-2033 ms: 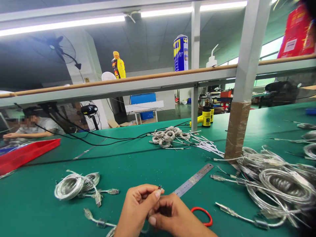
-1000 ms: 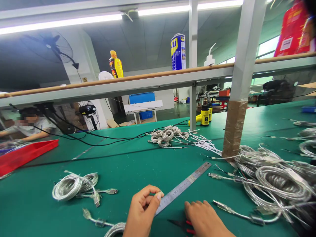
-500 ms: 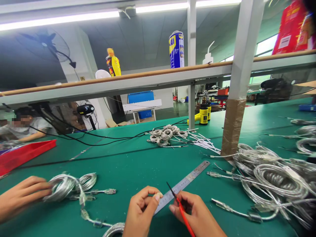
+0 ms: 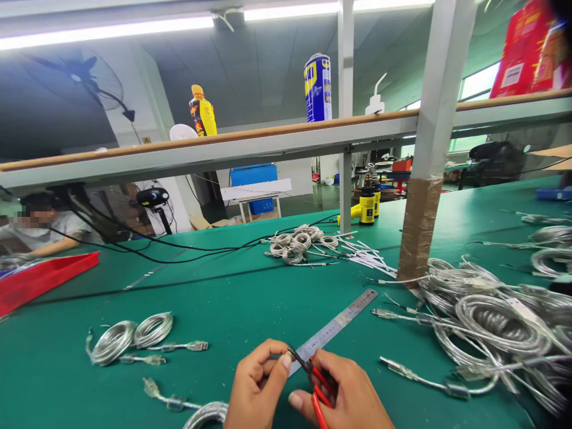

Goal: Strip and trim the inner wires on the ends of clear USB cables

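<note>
My left hand [image 4: 259,381] is closed, thumb and index finger pinching what looks like the end of a clear-jacketed USB cable [image 4: 210,414], whose coil lies partly behind the wrist. The pinched tip is small and mostly covered. In my right hand [image 4: 346,390] are red-handled pliers [image 4: 318,387], their slim dark jaws reaching to the left fingertips. Whether the jaws touch the cable end, I cannot tell. A steel ruler [image 4: 337,325] lies slantwise on the green table just beyond both hands, its near end hidden by them.
Coiled USB cables [image 4: 114,342] lie at left, and a large heap of cables [image 4: 500,322] at right. Farther back are a smaller cable bundle [image 4: 295,244], white strips [image 4: 369,256] and a yellow heat gun [image 4: 366,205]. A taped post [image 4: 420,229] rises from the table; a person [image 4: 49,223] sits far left.
The pliers' jaws have swung left to my left fingertips. Another person's hand at the left has let go of a coil and left view; the coil now lies flat on the table.
</note>
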Demonstrator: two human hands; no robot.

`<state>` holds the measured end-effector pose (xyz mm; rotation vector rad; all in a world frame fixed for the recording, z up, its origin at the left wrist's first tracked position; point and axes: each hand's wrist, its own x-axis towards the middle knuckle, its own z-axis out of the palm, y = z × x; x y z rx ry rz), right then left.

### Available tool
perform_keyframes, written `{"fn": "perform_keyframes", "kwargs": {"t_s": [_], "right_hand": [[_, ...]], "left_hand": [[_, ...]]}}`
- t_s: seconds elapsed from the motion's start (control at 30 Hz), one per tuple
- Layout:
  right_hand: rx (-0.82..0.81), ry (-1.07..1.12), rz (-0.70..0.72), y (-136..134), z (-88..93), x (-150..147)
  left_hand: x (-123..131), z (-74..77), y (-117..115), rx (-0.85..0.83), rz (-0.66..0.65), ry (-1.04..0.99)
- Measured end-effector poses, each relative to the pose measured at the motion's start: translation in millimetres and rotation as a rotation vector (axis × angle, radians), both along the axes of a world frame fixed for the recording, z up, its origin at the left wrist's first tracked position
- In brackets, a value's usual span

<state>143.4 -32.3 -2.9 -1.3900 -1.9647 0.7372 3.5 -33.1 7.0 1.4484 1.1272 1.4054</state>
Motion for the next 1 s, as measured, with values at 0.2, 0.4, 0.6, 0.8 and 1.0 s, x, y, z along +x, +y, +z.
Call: {"fn": "perform_keyframes", "kwargs": {"t_s": [0.2, 0.4, 0.6, 0.8, 1.0], "right_hand": [[0.028, -0.037, -0.004, 0.7, 5.1, 2.0], [0.062, -0.064, -0.023, 2.7, 3.5, 2.0], [0.092, -0.054, -0.019, 4.8, -1.4, 1.7], [0.063, -0.039, -0.019, 5.5, -1.9, 0.0], [0.043, -0.004, -0.016, 7.7, -2.8, 1.2]], "left_hand": [[0.1, 1.3, -1.3, 0.003, -0.019, -0.01], [-0.2, 3.3, -1.5, -0.019, -0.033, -0.01], [0.1, 2.9, -0.6, -0.011, -0.021, -0.011], [1.0, 2.2, -0.1, -0.016, 0.002, -0.014], [1.7, 3.5, -0.4, -0.031, -0.004, -0.004]]}}
